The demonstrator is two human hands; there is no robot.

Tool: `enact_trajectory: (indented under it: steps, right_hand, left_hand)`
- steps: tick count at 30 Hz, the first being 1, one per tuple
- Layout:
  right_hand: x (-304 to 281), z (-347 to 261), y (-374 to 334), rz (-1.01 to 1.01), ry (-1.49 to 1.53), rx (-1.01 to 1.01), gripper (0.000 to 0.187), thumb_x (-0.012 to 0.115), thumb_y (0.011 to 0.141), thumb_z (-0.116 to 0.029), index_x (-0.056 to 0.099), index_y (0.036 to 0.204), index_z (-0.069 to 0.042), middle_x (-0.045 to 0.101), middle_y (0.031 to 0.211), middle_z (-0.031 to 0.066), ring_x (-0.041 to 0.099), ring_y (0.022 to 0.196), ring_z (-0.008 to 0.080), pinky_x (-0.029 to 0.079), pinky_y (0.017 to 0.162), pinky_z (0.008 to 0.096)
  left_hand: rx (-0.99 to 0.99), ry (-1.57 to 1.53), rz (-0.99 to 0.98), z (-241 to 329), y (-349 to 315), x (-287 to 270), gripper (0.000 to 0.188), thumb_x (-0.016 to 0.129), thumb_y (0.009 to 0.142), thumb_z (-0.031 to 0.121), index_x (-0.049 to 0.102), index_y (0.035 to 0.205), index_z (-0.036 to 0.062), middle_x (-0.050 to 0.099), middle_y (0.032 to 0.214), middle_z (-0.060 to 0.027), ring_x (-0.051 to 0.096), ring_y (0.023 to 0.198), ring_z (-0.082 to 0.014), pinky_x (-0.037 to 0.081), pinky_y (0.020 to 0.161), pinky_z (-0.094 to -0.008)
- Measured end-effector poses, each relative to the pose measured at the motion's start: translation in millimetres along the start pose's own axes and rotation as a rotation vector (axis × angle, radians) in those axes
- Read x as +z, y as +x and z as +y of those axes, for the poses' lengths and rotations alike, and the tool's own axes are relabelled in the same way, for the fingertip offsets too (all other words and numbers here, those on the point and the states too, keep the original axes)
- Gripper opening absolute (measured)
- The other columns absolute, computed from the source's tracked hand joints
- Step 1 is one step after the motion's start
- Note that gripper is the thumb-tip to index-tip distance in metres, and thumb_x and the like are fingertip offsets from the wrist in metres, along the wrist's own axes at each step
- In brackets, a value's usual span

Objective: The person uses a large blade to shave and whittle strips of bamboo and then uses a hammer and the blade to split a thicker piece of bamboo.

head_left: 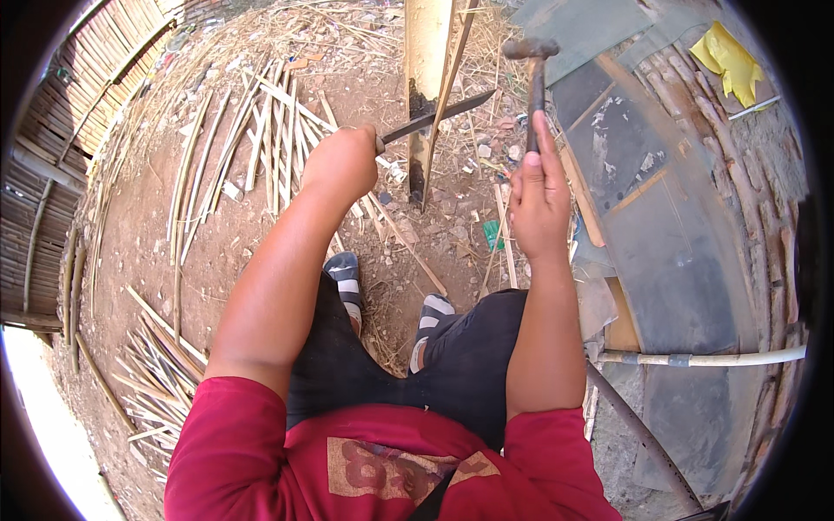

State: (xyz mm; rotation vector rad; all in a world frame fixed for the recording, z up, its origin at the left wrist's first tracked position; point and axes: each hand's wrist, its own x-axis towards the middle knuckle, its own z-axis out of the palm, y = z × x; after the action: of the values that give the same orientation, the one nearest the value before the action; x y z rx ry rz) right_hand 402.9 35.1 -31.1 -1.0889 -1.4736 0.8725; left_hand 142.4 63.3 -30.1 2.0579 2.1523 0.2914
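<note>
My left hand (343, 159) is closed around the handle of a large knife (460, 108). The dark blade points to the right and slightly away from me, across a split bamboo piece (429, 43). That piece is wide, pale inside and blackened near its close end; a thin strip stands apart along its right side. Whether the blade cuts into it or only crosses it, I cannot tell. To the right of the blade, my right hand (540, 204) grips a hammer (535, 82), its head raised and pointing away. The hammer is apart from the knife.
Thin bamboo strips (276, 143) lie scattered at left, with another heap (161, 382) at lower left. Dark sheets (669, 217) and stacked poles (721, 148) line the right side. A white pipe (738, 358) juts in there. A yellow sheet (728, 62) lies far right; a bamboo wall (109, 61) stands left.
</note>
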Motion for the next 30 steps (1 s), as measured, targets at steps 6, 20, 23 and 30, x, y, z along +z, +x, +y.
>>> enact_trajectory:
  steps: [6, 20, 23, 30]
  right_hand:
    - [2, 30, 3, -0.061, -0.219, -0.011, 0.048, 0.046, 0.112, -0.023, 0.042, 0.160, -0.024, 0.070, 0.110, 0.0075, 0.052, 0.075, 0.0106, 0.050, 0.079, 0.0306]
    - [0, 44, 10, -0.081, -0.200, 0.059, 0.049, 0.046, 0.112, -0.024, 0.040, 0.161, -0.026, 0.046, 0.130, 0.0064, 0.049, 0.071, 0.0069, 0.046, 0.068, 0.0253]
    - [1, 20, 9, -0.020, -0.033, -0.072, 0.050, 0.047, 0.112, -0.027, 0.038, 0.162, -0.026, 0.048, 0.099, 0.0000, 0.043, 0.064, 0.0044, 0.040, 0.057, 0.0230]
    - [-5, 38, 11, -0.069, -0.313, 0.092, 0.049, 0.045, 0.112, -0.025, 0.041, 0.160, -0.020, 0.062, 0.143, 0.0095, 0.056, 0.078, 0.0091, 0.051, 0.076, 0.0297]
  left_hand:
    - [-0.010, 0.018, -0.040, 5, 0, -1, 0.020, 0.060, 0.092, 0.009, 0.066, 0.111, 0.0041, 0.073, 0.101, -0.0221, 0.071, 0.098, -0.0386, 0.057, 0.085, -0.0498]
    - [0.006, 0.009, -0.001, 8, 4, 9, 0.017, 0.060, 0.091, 0.008, 0.066, 0.107, 0.0037, 0.073, 0.096, -0.0215, 0.072, 0.094, -0.0399, 0.057, 0.083, -0.0505]
    - [0.013, 0.005, -0.007, 6, 3, 14, 0.016, 0.060, 0.092, 0.008, 0.067, 0.106, 0.0042, 0.074, 0.098, -0.0208, 0.072, 0.096, -0.0388, 0.057, 0.084, -0.0496]
    - [-0.027, 0.026, -0.027, 6, 7, 7, 0.018, 0.060, 0.092, 0.008, 0.068, 0.108, 0.0044, 0.074, 0.101, -0.0210, 0.072, 0.099, -0.0379, 0.057, 0.087, -0.0492]
